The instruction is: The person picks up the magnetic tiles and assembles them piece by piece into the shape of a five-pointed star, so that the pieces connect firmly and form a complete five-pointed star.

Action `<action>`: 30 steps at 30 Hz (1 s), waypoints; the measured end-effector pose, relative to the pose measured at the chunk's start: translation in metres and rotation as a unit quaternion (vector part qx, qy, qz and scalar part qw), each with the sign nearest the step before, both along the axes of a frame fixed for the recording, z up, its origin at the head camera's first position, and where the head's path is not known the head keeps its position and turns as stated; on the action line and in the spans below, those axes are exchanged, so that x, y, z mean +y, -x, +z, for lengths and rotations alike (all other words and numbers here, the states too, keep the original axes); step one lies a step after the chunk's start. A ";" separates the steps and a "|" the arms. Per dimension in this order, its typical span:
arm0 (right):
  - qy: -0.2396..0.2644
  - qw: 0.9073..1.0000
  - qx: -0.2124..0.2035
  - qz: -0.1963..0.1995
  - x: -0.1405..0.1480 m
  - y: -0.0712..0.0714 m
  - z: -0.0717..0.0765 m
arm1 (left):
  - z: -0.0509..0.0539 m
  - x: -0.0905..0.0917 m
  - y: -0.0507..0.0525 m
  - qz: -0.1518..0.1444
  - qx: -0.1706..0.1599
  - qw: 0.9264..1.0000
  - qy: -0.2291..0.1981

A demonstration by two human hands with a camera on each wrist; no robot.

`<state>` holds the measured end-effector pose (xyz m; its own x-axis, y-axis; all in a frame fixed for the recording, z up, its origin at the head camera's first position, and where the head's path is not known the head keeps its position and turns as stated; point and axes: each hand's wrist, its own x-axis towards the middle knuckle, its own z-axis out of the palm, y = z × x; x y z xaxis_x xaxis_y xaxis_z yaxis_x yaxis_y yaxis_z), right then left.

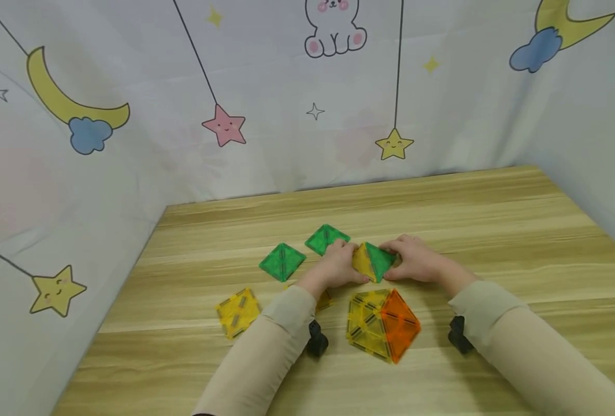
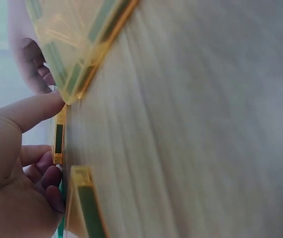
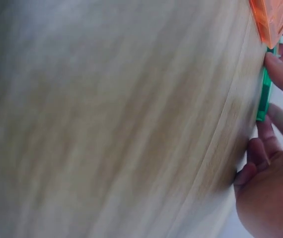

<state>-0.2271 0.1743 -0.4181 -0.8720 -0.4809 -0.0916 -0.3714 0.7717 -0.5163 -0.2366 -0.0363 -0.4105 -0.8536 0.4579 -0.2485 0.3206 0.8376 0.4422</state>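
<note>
A yellow triangle tile (image 1: 362, 261) and a green triangle tile (image 1: 380, 261) lie side by side on the table, forming a diamond. My left hand (image 1: 339, 264) grips the yellow tile's edge, thumb at the near side, fingers at the far side. From the right, my right hand (image 1: 414, 259) pinches the green tile between thumb and fingers. In the left wrist view the yellow tile (image 2: 59, 136) stands between thumb and curled fingers; in the right wrist view the green tile (image 3: 264, 94) shows likewise. Nearer me sits a raised yellow and orange tile shape (image 1: 401, 325).
Two green tile diamonds (image 1: 282, 262) (image 1: 318, 240) lie at the left and behind my left hand. A yellow tile pair (image 1: 238, 312) rests at the left, and another yellow piece (image 1: 324, 300) is partly under my left wrist. A printed cloth (image 1: 286, 156) hangs behind the table.
</note>
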 end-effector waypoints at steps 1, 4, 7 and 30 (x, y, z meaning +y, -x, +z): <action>0.001 1.000 -0.001 0.001 0.000 0.000 0.000 | 0.000 -0.001 0.000 0.000 -0.002 1.000 -0.004; 0.011 1.000 -0.004 0.004 -0.001 -0.002 0.001 | -0.001 -0.002 0.000 -0.003 -0.005 1.000 -0.015; 0.028 1.000 -0.005 0.006 -0.001 -0.003 0.000 | -0.001 -0.002 0.000 -0.007 -0.005 1.000 -0.017; 0.300 0.939 -0.153 -0.070 -0.003 -0.006 -0.002 | 0.002 -0.020 -0.004 0.030 -0.129 0.946 -0.295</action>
<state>-0.2211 0.1716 -0.4200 -0.9075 -0.4084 -0.0983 -0.0507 0.3387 -0.9395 -0.2326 -0.0562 -0.4082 -0.8283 0.5346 -0.1677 0.0985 0.4337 0.8957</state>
